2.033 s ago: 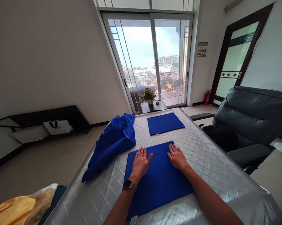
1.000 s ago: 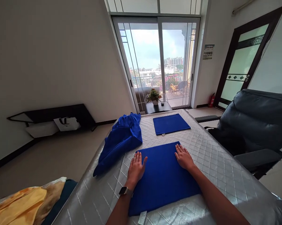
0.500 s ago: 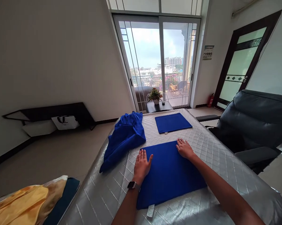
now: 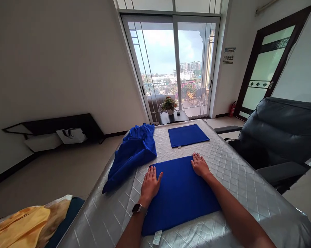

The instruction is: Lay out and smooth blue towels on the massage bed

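Note:
A folded royal-blue cloth (image 4: 180, 199) lies flat on a quilted silver mat (image 4: 248, 199), close to its near edge. My left hand (image 4: 150, 186) presses flat over the cloth's left edge, fingers apart and a watch on the wrist. My right hand (image 4: 200, 165) rests palm down at the cloth's far right corner, holding nothing. A white tag (image 4: 157, 237) sticks out from the near edge. Left of the cloth is a crumpled blue cloth (image 4: 129, 160), and a smaller folded blue cloth (image 4: 188, 135) lies farther along the mat.
A dark leather recliner (image 4: 279, 137) stands beyond the mat's right side. A yellow-patterned cushion (image 4: 23, 224) lies at the lower left. At the mat's far end is a small dark table (image 4: 173, 117) with a potted plant (image 4: 169, 105), in front of a glass balcony door (image 4: 171, 62).
The view has shifted slightly as my head moved. Both hands stay flat on the folded cloth, and my right hand sits a little farther up, at its far edge.

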{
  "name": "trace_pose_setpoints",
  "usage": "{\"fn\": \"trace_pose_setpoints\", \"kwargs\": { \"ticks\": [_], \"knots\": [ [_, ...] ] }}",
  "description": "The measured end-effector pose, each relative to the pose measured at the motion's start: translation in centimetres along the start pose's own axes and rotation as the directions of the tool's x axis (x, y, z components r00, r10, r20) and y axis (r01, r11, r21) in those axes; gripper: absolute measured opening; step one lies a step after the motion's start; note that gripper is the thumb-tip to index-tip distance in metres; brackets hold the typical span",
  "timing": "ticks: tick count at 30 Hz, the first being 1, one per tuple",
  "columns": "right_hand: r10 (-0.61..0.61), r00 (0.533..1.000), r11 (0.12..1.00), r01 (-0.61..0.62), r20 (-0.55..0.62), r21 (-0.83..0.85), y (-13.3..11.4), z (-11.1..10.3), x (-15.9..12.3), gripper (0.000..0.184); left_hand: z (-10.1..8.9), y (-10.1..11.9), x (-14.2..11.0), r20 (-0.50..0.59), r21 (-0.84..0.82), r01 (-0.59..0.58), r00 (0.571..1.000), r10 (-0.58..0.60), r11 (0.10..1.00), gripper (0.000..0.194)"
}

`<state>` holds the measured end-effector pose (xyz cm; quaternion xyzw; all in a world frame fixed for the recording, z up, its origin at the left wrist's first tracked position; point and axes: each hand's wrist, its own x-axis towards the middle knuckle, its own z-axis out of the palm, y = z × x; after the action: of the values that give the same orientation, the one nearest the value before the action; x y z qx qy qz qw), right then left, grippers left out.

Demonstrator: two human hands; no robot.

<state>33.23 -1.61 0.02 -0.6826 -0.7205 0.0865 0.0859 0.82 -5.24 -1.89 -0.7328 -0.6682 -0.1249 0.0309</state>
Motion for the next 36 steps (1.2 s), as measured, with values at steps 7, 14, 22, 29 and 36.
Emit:
{"fn": "trace_pose_setpoints", "kwargs": {
  "ticks": [7,14,22,29,36],
  "knots": [
    [0.008,1.000,0.998,-0.010,0.024,0.061,0.1,-0.5,0.0,0.067,0.5,-0.6,0.3,-0.004,0.042,-0.027,1.000,0.027,0.999,0.088],
    [0.040,0.998,0.995,-0.043,0.041,0.091,1.4,-0.9,-0.2,0.067,0.6,-1.3,0.9,0.072,0.105,-0.026,0.997,0.018,0.994,0.091],
    [0.045,0.999,0.994,-0.044,0.001,0.102,1.2,-0.6,-0.3,0.066,-1.7,5.4,2.0,-0.018,0.150,-0.146,0.988,0.151,0.978,0.073],
    [0.028,0.999,0.996,-0.026,-0.031,0.081,1.4,-0.5,-0.3,0.065,-1.8,18.2,4.5,-0.044,-0.149,-0.364,0.931,0.362,0.919,0.035],
    [-0.024,1.000,0.999,0.024,-0.016,0.037,1.8,-0.4,-0.4,0.063,1.0,22.3,7.0,-0.056,-0.232,-0.341,0.940,0.337,0.911,0.045]
  ]
}}
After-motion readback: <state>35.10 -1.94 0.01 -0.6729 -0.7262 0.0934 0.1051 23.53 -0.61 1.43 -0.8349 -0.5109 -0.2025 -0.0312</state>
